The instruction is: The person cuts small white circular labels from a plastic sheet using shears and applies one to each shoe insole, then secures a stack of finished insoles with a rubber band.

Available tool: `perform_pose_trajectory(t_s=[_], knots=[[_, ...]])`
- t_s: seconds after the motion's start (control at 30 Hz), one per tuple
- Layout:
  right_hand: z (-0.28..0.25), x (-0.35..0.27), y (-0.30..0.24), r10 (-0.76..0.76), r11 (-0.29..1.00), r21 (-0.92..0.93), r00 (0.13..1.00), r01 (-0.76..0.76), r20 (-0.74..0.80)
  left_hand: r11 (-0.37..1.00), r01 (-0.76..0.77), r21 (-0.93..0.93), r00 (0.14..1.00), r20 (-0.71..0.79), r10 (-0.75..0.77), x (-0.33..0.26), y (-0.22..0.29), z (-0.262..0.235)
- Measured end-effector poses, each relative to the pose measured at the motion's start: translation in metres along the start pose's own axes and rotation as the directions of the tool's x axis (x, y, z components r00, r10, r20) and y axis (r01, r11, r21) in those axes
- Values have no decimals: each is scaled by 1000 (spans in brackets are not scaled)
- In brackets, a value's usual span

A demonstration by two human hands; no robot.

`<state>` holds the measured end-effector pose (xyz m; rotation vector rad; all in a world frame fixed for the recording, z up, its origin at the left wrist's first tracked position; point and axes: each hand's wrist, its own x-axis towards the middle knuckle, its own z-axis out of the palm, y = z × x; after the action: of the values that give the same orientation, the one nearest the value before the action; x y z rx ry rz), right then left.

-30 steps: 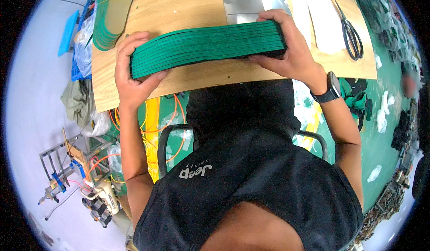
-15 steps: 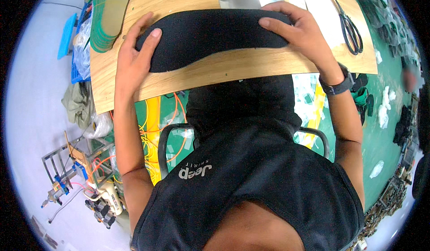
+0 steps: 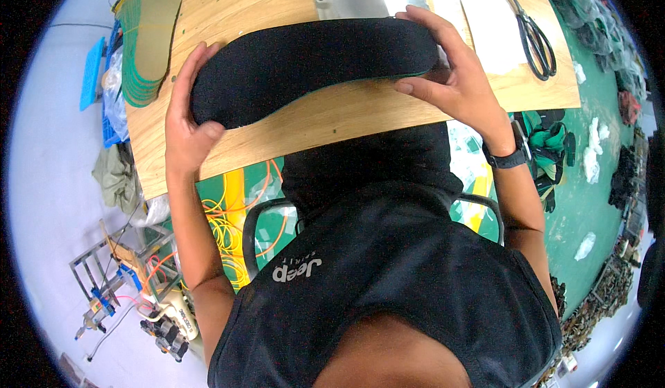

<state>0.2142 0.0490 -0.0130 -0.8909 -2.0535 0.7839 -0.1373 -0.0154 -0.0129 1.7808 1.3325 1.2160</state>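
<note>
A black shoe insole [image 3: 312, 66] lies lengthwise between my two hands, over the front part of the wooden table [image 3: 360, 107]. Its near edge shows a thin green line. My left hand [image 3: 190, 128] is curled round the wide left end, thumb at the near edge and fingers at the far side. Round the narrower right end is my right hand [image 3: 454, 76], with its thumb along the near edge and its fingers at the far edge. The undersides of both ends are hidden.
Black-handled scissors [image 3: 535, 45] and white paper [image 3: 488, 24] lie at the right of the table. A stack of green-edged insoles [image 3: 149, 48] is at the far left. A metal plate [image 3: 353, 0] sits at the back. Orange and yellow hoses [image 3: 220, 232] run across the floor below.
Both thumbs have moved off the insole's top face to its near edge. The insole's left end has shifted a little left and nearer to me.
</note>
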Motion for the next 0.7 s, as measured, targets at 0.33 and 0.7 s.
perform_pose_trajectory(t_s=[0.33, 0.7], knots=[[-1, -1, 0, 20, 996, -88, 1000, -19, 15, 990, 119, 81, 987, 97, -126, -1, -4, -19], [-10, -1, -3, -94, 959, -267, 996, 93, 10, 992, 93, 85, 982, 159, -106, 2, -9, -24]])
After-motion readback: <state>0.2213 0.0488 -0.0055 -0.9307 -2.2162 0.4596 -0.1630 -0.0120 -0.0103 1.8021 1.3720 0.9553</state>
